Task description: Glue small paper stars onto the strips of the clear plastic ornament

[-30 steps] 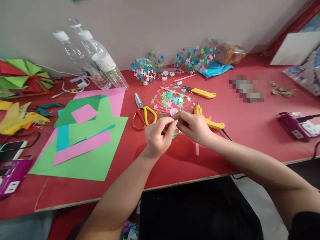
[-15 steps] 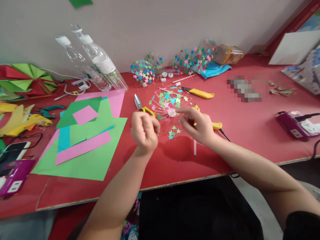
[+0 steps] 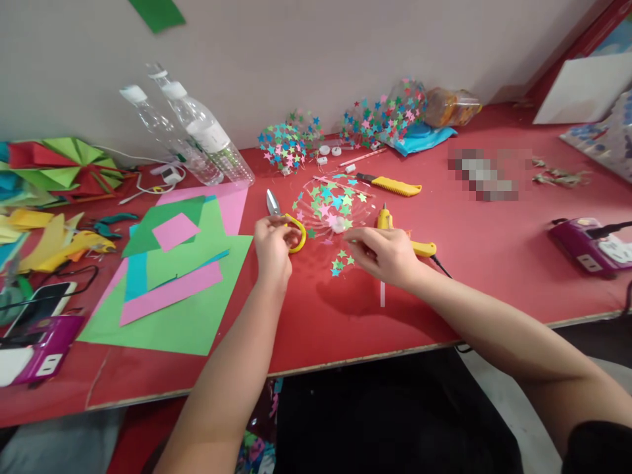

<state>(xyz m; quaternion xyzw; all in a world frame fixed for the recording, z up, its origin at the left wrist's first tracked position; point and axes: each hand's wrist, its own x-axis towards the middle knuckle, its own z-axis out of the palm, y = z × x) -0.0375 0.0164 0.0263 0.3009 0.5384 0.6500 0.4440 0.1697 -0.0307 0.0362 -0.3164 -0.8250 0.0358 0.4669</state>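
My left hand (image 3: 275,247) is loosely curled with its fingers apart, over the scissors (image 3: 297,240) with yellow handles; it seems to touch one handle loop. My right hand (image 3: 388,253) is closed in a pinch beside the white cap of a clear plastic piece (image 3: 338,224) cut into strips. Whatever sits between those fingertips is too small to make out. Green, blue and pink paper stars (image 3: 326,210) cover the strips. Several loose stars (image 3: 340,264) lie just in front. Partly behind my right hand lies a yellow glue gun (image 3: 384,217), a glue stick (image 3: 382,295) showing below.
Coloured paper sheets (image 3: 182,329) lie at left, with clear bottles (image 3: 207,135) behind. Star-covered clear balls (image 3: 284,146) stand along the wall. A yellow utility knife (image 3: 395,185) lies beyond my right hand. Purple power strips (image 3: 587,247) sit at both sides.
My left hand has gone from a fist to loosely opened fingers and moved left onto the scissors. My right hand has shifted slightly down and left, still pinched. The view has tilted a little.
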